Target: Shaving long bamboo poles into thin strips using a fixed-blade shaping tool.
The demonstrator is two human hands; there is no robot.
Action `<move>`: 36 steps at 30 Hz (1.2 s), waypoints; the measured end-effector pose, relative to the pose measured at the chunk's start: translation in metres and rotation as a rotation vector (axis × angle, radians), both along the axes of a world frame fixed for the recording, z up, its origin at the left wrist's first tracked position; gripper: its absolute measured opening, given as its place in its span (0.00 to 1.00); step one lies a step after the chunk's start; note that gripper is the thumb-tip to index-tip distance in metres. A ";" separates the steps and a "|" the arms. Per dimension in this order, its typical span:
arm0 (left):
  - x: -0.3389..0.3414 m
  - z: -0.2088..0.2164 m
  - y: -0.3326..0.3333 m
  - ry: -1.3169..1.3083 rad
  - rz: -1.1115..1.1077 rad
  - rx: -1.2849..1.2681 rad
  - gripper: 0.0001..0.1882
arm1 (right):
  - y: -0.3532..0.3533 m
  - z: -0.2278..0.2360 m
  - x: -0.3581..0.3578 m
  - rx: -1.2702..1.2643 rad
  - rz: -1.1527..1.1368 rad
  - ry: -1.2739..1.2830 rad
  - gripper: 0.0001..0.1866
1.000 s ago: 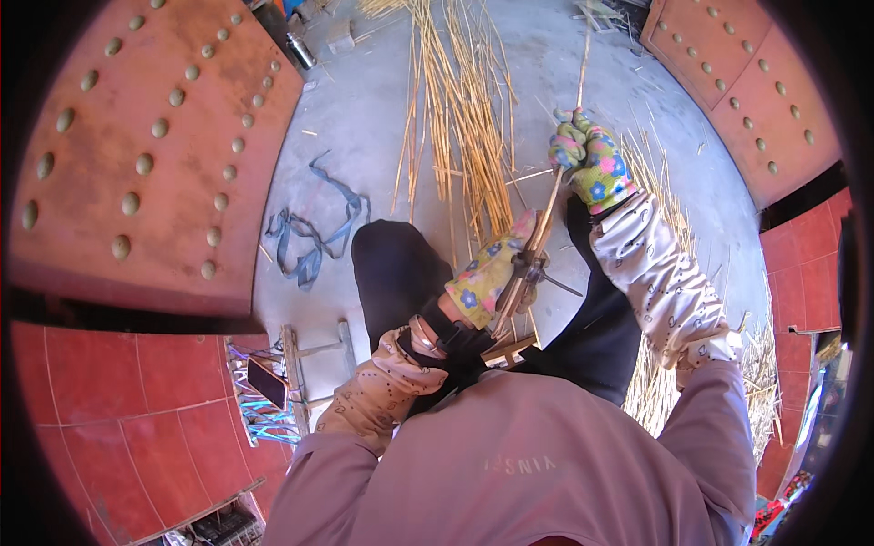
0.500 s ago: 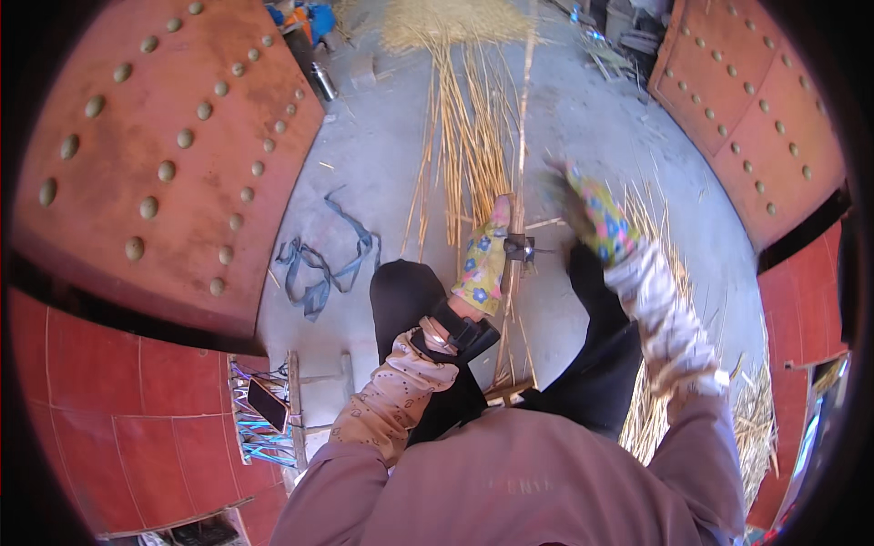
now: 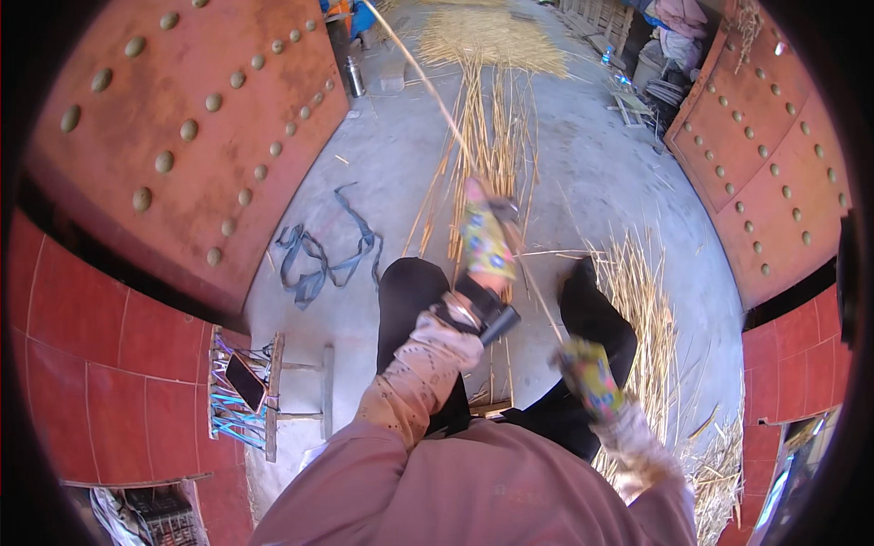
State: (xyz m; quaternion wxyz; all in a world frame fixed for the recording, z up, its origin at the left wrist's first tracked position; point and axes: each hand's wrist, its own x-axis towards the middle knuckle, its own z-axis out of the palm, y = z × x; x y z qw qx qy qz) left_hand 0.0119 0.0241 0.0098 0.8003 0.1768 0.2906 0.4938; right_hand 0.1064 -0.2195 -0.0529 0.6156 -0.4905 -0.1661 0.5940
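My left hand (image 3: 489, 235), in a yellow flowered glove, is closed around a long straw-coloured stalk (image 3: 421, 71) and a small dark tool whose shape is blurred. The stalk slants from the far left through that hand toward my right hand (image 3: 590, 378). This hand wears a matching glove, smeared by motion, and its fingers appear wrapped around the stalk's thin near end beside my right knee. Below my left hand, several loose stalks (image 3: 496, 114) lie lengthwise on the floor, running up to a woven straw mat (image 3: 492, 41).
A pile of stalks (image 3: 646, 296) lies right of my right leg. Blue-grey strapping (image 3: 314, 268) is tangled on the floor at left. A small stool (image 3: 273, 400) carries a phone (image 3: 246, 380). Studded red doors (image 3: 182, 118) flank both sides. A metal flask (image 3: 354, 77) stands by the left one.
My right hand has come down and back toward my right knee, to the stalk's near end. The stalk has swung from nearly upright to slanting far left. The view has shifted slightly.
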 end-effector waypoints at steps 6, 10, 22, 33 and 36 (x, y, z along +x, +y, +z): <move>-0.016 -0.024 0.037 -0.029 0.090 0.022 0.27 | -0.135 -0.003 0.061 -0.195 0.476 -0.125 0.13; 0.010 -0.041 -0.012 -0.045 -0.047 -0.129 0.27 | -0.067 0.016 0.043 -0.123 0.408 -0.026 0.15; -0.026 -0.057 0.054 0.024 0.153 0.026 0.26 | -0.079 -0.004 0.037 -0.085 0.437 -0.029 0.07; 0.008 -0.065 -0.045 0.182 -0.135 -0.001 0.23 | 0.042 0.006 0.008 -0.103 0.268 0.118 0.14; -0.013 -0.064 -0.003 0.099 -0.052 0.076 0.22 | 0.027 -0.008 0.011 -0.068 0.260 0.148 0.11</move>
